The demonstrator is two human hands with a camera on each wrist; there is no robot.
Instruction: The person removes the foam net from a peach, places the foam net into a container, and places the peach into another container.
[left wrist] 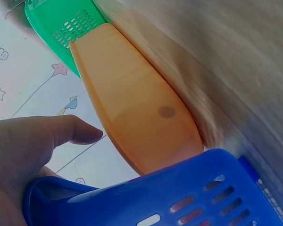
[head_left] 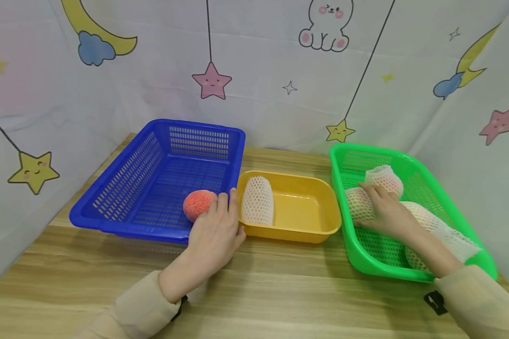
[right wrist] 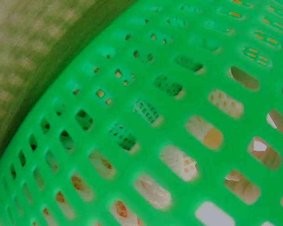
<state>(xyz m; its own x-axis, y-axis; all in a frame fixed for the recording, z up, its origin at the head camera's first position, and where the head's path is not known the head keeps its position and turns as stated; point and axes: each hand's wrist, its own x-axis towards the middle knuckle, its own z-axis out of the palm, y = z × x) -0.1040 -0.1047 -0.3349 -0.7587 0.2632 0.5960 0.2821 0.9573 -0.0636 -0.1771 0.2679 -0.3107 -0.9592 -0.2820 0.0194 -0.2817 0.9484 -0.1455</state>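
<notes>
In the head view, my left hand (head_left: pixel 216 228) rests over the near right corner of the blue basket (head_left: pixel 129 228), fingertips beside a round, red, peach-like fruit (head_left: pixel 196 205). The left wrist view shows the thumb (left wrist: pixel 82 131) straight and apart from the blue rim. My right hand (head_left: pixel 390 214) reaches into the green basket (head_left: pixel 360 259), its thumb and fingers around a fruit in a white foam net (head_left: pixel 357 203). Another netted fruit (head_left: pixel 388 181) lies just behind those fingers. The right wrist view is mostly filled by the green basket's slotted wall (right wrist: pixel 146 127).
Between the baskets stands a yellow tray (head_left: pixel 297 233) with a white foam net sleeve (head_left: pixel 258 202) at its left end. More netted fruit (head_left: pixel 426 219) lies under the right forearm. A patterned cloth (head_left: pixel 263 122) rises behind the wooden table (head_left: pixel 280 292).
</notes>
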